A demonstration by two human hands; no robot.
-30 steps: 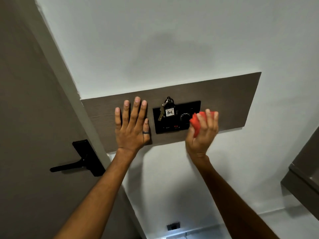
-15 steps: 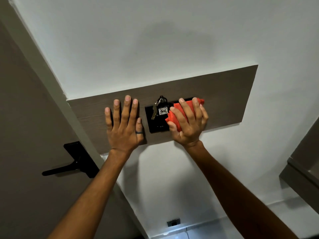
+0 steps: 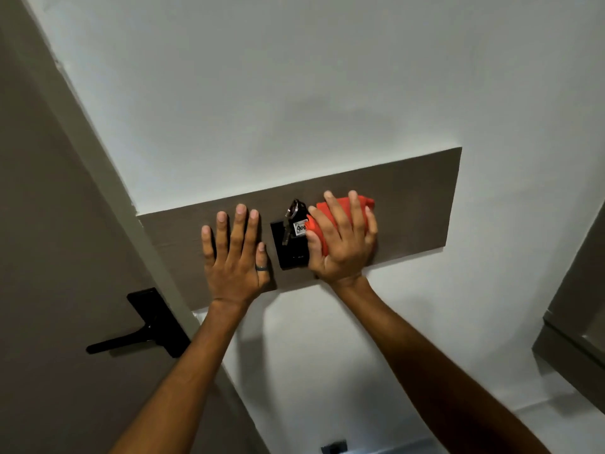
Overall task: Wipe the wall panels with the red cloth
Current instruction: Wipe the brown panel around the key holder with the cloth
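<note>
Red cloth pressed flat under the right hand; left hand open on the panel. Wipe evenly, avoiding the keys.

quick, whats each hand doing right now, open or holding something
Left hand: open, fingers spread, flat on the brown wall panel, holding nothing.
Right hand: pressing the red cloth against the panel, fingers wrapped over it.
</note>
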